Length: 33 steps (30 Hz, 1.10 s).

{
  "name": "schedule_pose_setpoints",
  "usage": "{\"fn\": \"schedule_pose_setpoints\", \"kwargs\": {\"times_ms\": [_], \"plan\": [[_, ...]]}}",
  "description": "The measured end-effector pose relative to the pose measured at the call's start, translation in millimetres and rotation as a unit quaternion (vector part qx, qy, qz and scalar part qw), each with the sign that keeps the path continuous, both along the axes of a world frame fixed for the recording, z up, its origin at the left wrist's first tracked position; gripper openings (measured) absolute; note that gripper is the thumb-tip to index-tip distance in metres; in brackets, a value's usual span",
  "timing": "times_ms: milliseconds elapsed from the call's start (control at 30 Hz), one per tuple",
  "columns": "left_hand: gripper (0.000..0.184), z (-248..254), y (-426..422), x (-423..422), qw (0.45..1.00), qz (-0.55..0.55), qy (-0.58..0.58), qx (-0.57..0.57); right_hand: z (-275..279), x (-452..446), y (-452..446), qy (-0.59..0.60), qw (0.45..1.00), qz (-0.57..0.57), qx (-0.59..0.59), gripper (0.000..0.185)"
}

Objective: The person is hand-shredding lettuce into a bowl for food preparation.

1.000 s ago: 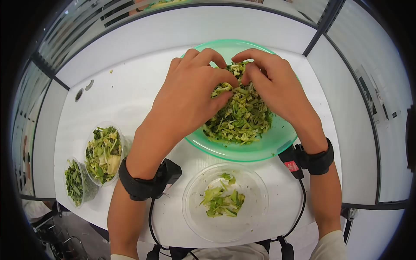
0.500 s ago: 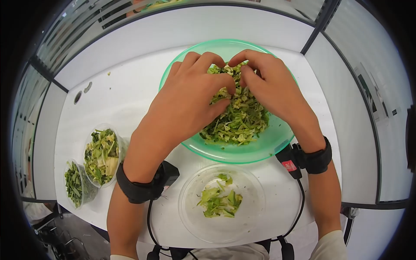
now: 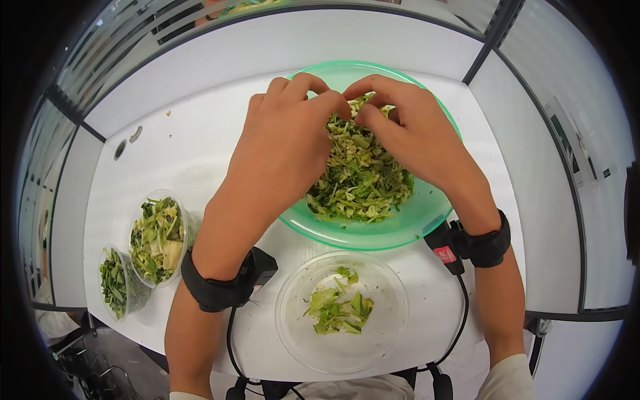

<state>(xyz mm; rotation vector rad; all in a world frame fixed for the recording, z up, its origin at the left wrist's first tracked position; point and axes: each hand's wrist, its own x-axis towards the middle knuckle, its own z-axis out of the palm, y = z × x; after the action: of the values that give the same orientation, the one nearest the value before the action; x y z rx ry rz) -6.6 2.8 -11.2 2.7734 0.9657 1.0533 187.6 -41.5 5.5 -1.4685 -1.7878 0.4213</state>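
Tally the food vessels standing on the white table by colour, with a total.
Green: 1 (the large bowl)
Clear: 3 (the front tub, the larger left tub, the smaller left tub)
Total: 4
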Motion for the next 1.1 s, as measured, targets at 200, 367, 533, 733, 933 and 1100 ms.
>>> {"fn": "schedule_pose_setpoints", "kwargs": {"times_ms": [200,367,533,733,933,1100], "plan": [[0.027,3.3,-1.6,-1.7,0.998,0.027,0.048,-0.009,-5.8,8.2,2.8,-0.055,0.996,0.066,-0.016,0.028],[0.022,3.0,-4.2,-1.5,0.995,0.064,0.075,0.023,-12.0,9.1,3.8,-0.087,0.994,0.061,0.007,0.024],[0.015,-0.2,-3.1,-2.4,0.990,0.092,0.097,0.035,-2.3,6.8,0.8,-0.102,0.994,0.043,-0.020,0.024],[0.009,0.9,0.9,-1.3,0.999,0.034,0.025,0.012,-1.8,3.2,0.4,-0.073,0.997,0.021,0.001,0.027],[0.011,6.4,0.3,0.5,1.000,0.006,-0.008,-0.022,2.4,4.2,-1.1,-0.056,0.998,0.030,-0.024,0.027],[0.016,6.9,0.6,-0.4,0.999,0.006,-0.006,-0.033,0.5,3.7,-1.1,-0.036,0.998,0.039,-0.015,0.026]]}}
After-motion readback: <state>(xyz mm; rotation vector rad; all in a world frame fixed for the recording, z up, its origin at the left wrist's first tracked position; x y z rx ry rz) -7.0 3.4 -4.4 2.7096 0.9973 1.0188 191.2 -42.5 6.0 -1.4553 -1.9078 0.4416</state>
